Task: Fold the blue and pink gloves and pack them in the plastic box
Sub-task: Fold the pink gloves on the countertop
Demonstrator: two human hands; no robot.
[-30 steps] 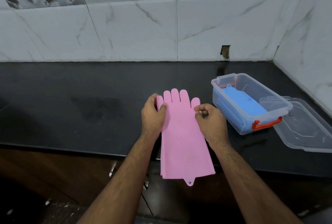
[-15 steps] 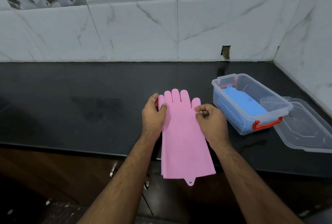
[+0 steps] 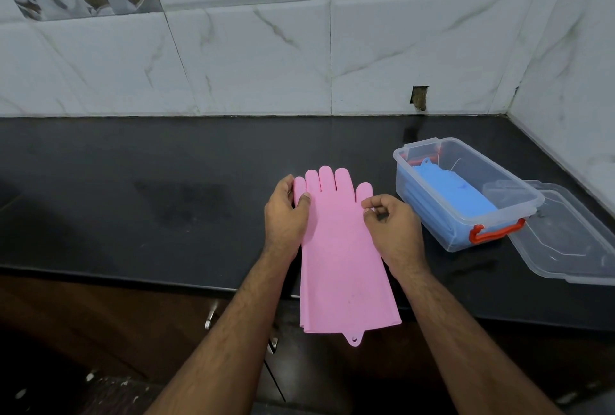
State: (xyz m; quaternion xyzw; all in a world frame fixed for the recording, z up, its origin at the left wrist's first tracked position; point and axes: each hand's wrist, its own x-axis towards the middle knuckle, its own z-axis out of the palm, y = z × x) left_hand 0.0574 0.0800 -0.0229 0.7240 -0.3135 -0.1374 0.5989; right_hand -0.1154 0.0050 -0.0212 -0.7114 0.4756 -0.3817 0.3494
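Both hands pinch the pink gloves at their finger end
The left hand (image 3: 285, 215) grips one edge, the right hand (image 3: 394, 226) the other; the pink gloves (image 3: 342, 258) lie flat, stacked, cuffs overhanging the black counter (image 3: 166, 188). The plastic box (image 3: 466, 195), open, holds folded blue gloves (image 3: 452, 188); its lid (image 3: 572, 238) lies beside it

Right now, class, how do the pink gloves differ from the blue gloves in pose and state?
The pink gloves lie flat and unfolded on the counter, cuffs overhanging its edge; the blue gloves sit folded inside the plastic box. The left hand and right hand hold the pink gloves; nothing touches the blue gloves. Both have a hanging tab.
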